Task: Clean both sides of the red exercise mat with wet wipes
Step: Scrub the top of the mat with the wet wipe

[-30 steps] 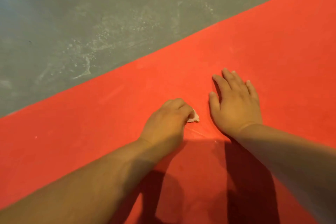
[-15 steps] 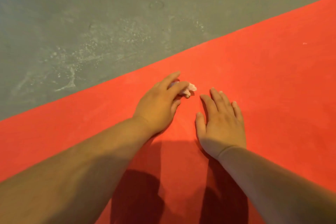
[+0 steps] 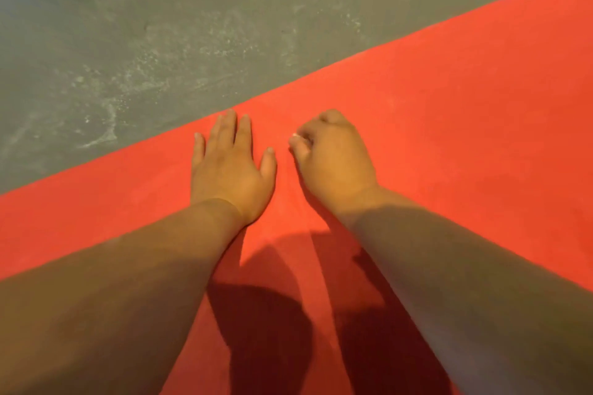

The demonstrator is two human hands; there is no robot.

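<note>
The red exercise mat (image 3: 449,106) lies flat on the floor and fills the lower right of the view. My left hand (image 3: 229,167) rests flat on it with straight fingers, the fingertips near the mat's far edge. Just to its right, my right hand (image 3: 333,160) sits on the mat with curled fingers. It grips the wet wipe (image 3: 295,135), of which only a small white bit shows between thumb and forefinger. The rest of the wipe is hidden inside the fist.
Grey concrete floor (image 3: 160,26) with pale dusty smears lies beyond the mat's far edge, which runs diagonally from lower left to upper right. My forearms cast dark shadows on the near part of the mat.
The wipe has passed from my left hand to my right. My left hand now lies flat where it had been gripping, and my right hand has curled. Both hands moved closer to the mat's far edge.
</note>
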